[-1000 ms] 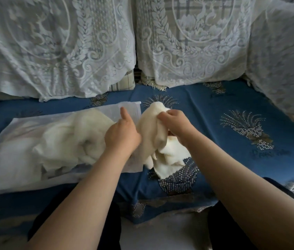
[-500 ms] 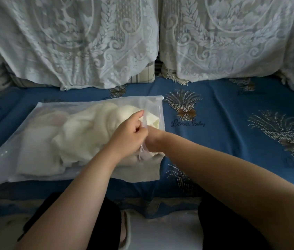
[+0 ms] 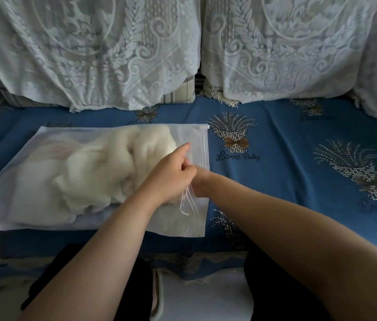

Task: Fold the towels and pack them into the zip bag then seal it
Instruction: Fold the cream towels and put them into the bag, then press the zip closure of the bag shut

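Note:
A frosted zip bag point(image 3: 32, 205) lies flat on the blue sofa seat, its mouth at the right end. Cream towels point(image 3: 104, 167) fill it, bunched rather than flat, and none hang outside. A white slider point(image 3: 203, 127) sits at the far end of the zip track. My left hand point(image 3: 169, 177) pinches the upper lip of the bag's mouth and lifts it. My right hand point(image 3: 200, 181) reaches into the mouth, fingers hidden behind the left hand and the plastic; what they hold is hidden.
The blue patterned seat cover point(image 3: 298, 170) stretches to the right of the bag. White lace covers point(image 3: 113, 54) drape the back cushions. My dark-clad knees point(image 3: 104, 286) sit below the seat's front edge.
The towel that hung out of the mouth a second ago has gone fully inside. My right hand followed it in, and my left hand keeps the lip raised.

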